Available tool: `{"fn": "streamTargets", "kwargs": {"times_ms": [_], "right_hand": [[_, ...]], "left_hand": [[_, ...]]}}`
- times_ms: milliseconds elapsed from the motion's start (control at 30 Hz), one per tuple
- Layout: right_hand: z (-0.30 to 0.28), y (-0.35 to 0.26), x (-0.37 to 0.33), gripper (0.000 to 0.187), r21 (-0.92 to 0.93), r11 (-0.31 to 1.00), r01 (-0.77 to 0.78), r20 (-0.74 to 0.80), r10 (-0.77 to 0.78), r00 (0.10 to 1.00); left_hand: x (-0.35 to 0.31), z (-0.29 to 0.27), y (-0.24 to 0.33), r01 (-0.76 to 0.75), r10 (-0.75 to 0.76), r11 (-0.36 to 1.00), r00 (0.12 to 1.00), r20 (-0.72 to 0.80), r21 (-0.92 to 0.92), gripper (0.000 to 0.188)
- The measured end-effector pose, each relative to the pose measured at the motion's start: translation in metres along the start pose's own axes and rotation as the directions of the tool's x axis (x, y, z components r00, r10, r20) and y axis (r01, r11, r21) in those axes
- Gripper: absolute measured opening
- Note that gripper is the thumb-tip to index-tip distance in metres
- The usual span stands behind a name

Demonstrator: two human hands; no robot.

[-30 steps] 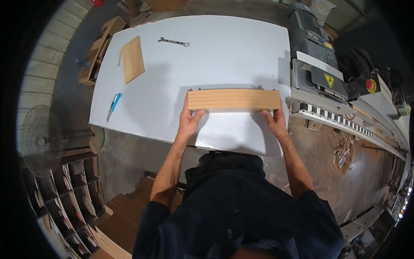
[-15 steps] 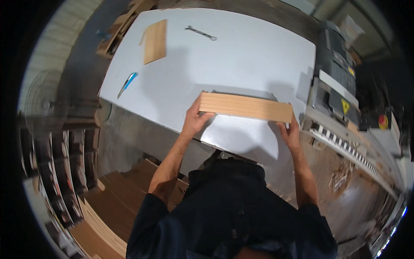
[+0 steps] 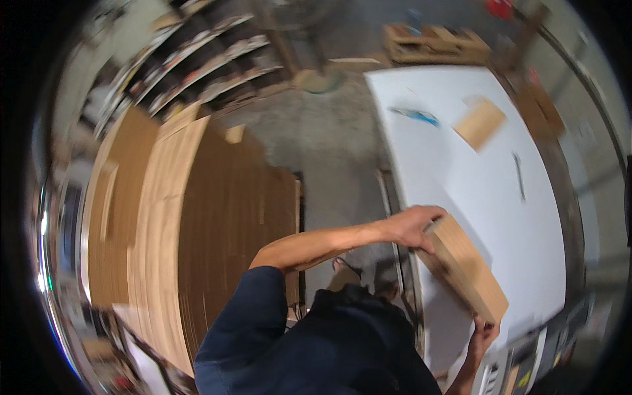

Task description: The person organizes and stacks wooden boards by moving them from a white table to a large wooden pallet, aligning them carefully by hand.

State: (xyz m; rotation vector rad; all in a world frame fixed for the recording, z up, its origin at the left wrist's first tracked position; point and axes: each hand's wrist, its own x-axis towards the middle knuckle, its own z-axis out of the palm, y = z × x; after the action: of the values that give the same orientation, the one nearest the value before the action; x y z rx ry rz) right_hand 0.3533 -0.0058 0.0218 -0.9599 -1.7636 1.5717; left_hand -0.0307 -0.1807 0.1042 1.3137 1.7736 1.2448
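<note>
A stack of pale wooden boards (image 3: pixel 469 263) is held over the white table (image 3: pixel 421 158), tilted with its far end to the left. My left hand (image 3: pixel 411 227) grips the far end, thumb on the near side and fingers over the top. At the near end, my right hand (image 3: pixel 484 334) has its fingers pressed against the stack. Motion blurs both slightly. Beyond them on the tabletop lie a blue-handled utility knife (image 3: pixel 421 117), a thin wooden panel (image 3: pixel 479 124) and a metal wrench (image 3: pixel 519 176).
Tall stacked sheets of brown board (image 3: pixel 224 217) stand on my left, beside pale wooden panels (image 3: pixel 161 217). Shelves (image 3: pixel 204 66) hold small items at the far left. A wooden crate (image 3: pixel 434 46) sits past the table's far end. Part of a machine (image 3: pixel 526 368) shows at the lower right.
My view has swung to the left, so the table now appears on the right and the stacked sheets come into sight. Both hands still hold the boards, which now slant in view.
</note>
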Motion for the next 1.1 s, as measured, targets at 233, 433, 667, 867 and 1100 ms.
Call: {"fn": "streamTargets", "kwargs": {"times_ms": [233,433,667,867,1100], "right_hand": [[0.168,-0.040,0.089,0.038,0.067,0.979,0.191,0.252,-0.202,0.947],[0.367,-0.119,0.133,0.033,0.171,0.940,0.295,0.515,-0.340,0.787],[0.609,-0.255,0.085,0.027,0.364,0.886,0.288,0.832,-0.448,0.327],[0.779,-0.329,0.016,0.043,0.466,0.845,0.264,0.882,-0.420,-0.211],[0.948,-0.374,-0.101,0.031,0.190,0.980,-0.065,0.758,-0.188,-0.624]], "left_hand": [[-0.104,-0.180,0.057,-0.072,0.168,0.940,0.948,-0.271,0.334,0.067],[-0.256,-0.286,0.115,0.235,0.094,0.867,0.788,-0.608,0.439,0.074],[-0.432,-0.319,0.152,0.529,-0.003,0.821,0.376,-0.927,0.212,0.081],[-0.533,-0.310,0.136,0.534,-0.125,0.828,-0.118,-0.985,-0.169,0.075],[-0.617,-0.322,0.142,0.196,-0.303,0.857,-0.554,-0.775,-0.476,0.047]]}}
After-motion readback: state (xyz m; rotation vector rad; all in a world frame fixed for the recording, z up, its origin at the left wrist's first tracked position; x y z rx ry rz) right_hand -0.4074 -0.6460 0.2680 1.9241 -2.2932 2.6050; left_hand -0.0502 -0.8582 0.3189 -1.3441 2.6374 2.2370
